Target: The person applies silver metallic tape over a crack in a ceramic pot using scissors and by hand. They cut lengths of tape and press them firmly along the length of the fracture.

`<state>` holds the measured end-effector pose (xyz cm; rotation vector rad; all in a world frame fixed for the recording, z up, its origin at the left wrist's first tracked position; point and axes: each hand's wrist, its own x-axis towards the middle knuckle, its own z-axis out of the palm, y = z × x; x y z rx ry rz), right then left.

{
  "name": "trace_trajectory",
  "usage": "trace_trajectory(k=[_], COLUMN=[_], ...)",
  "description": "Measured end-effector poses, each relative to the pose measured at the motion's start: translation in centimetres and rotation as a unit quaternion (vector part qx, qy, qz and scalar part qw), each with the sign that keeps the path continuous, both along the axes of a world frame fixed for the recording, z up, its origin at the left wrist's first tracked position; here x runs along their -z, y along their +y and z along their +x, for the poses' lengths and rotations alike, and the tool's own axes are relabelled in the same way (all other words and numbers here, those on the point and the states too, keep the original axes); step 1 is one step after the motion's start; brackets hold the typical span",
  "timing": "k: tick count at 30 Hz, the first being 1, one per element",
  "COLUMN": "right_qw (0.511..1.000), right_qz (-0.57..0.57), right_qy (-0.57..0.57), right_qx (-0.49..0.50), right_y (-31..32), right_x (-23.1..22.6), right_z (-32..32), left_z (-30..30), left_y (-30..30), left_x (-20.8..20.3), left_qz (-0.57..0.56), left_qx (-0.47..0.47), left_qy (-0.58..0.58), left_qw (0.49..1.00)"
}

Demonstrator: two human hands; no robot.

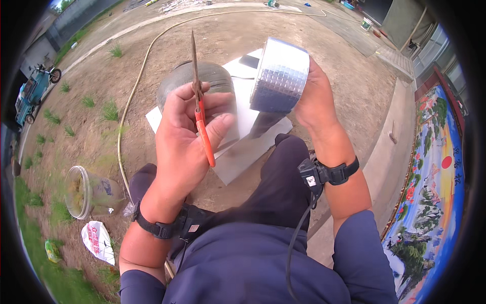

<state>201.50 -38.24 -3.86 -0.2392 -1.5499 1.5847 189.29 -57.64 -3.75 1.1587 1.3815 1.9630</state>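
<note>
A pair of scissors (pixel 198 101) with red-orange handles is in my left hand (pixel 185 134), which is closed around it with the blades pointing up and away from me. My right hand (pixel 319 99) grips a wide roll of silver foil tape (pixel 281 75) by its right side, raised to about the same height. Behind my left hand a rounded grey-green object (pixel 172 81) stands on a white board (pixel 230 169); its kind I cannot make out, since the hand covers part of it.
A clear plastic bucket (pixel 87 192) lies tipped at the left, near a white plastic bag (pixel 97 242). A pale hose (pixel 132 96) curves across the dirt ground. At the right a colourful painted panel (pixel 430 202) stands beside a concrete edge (pixel 372 172). A blue three-wheeler (pixel 35 93) is far left.
</note>
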Motion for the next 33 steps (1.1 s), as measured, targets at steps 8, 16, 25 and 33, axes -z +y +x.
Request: trace_trajectory(k=[8,16,25,33], right_qw=[0.997,0.991,0.98,0.982], right_qz=[0.019,-0.039,0.163,0.085], right_qy=[-0.026,-0.106,-0.101,-0.14], right_qx=[-0.068,-0.075,0.047,-0.092], right_y=[-2.8,-3.5,-5.7,-5.5], right_x=[-1.5,0.2,1.8,1.6], right_z=[-1.4,-2.1,1.1,2.7], left_z=[0.0,0.2,-1.5,-0.4], left_y=[0.2,-0.3,-0.1,0.9], left_x=[-3.5,-2.7,-0.4,0.4], left_qz=[0.011,-0.004,-0.021,-0.036], left_qx=[0.037,-0.009,-0.033,-0.007], left_qy=[-0.003,-0.039,-0.179,-0.266], left_qw=[0.999,0.999,0.983,0.963])
